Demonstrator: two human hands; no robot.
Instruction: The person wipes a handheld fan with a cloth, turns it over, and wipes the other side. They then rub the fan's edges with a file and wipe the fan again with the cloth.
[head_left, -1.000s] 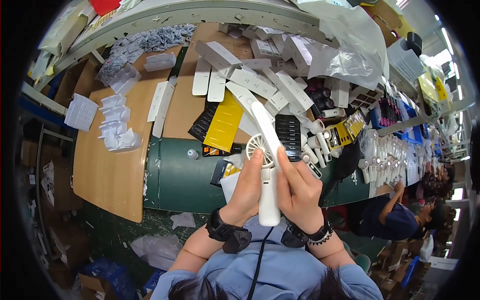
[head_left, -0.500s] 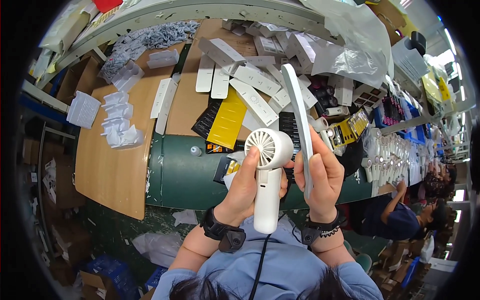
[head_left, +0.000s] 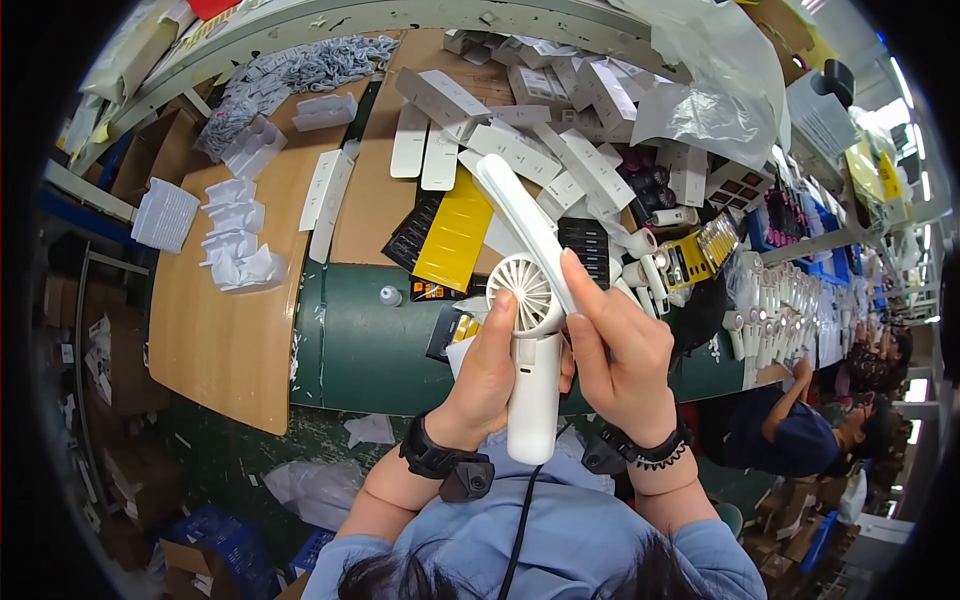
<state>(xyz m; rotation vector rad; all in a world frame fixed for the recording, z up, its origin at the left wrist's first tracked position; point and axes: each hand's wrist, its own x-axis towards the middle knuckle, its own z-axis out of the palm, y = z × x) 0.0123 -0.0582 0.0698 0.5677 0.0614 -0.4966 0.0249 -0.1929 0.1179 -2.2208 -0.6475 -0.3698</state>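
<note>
Cluttered with stock, a long tabletop (head_left: 230,340) of pale wood with a dark green mat stretches away beyond our hands, and other workers sit far off to the right of them.

We hold a white handheld fan (head_left: 530,350) upright, close to our chest. Our left hand (head_left: 490,365) is closed around its straight handle, the thumb lying up along the round grille of the fan head. Our right hand (head_left: 620,355) is closed too: its fingers pinch the lower end of a long flat white strip (head_left: 525,225), pressed against the right edge of the fan head. From there the strip slants up and away to the left, over the tabletop. Both wrists wear dark bands, and a black cord hangs down our blue shirt below the fan.

Just beyond our hands lie a yellow card (head_left: 455,240) and black ribbed trays (head_left: 585,250). Farther out, many flat white boxes (head_left: 520,150) lie scattered. Well to the left of our left hand sits a heap of small clear plastic bags (head_left: 235,250). To the right of our right hand, rows of white fans (head_left: 780,310) stand together, with crumpled clear plastic sheeting (head_left: 720,100) beyond them.
</note>
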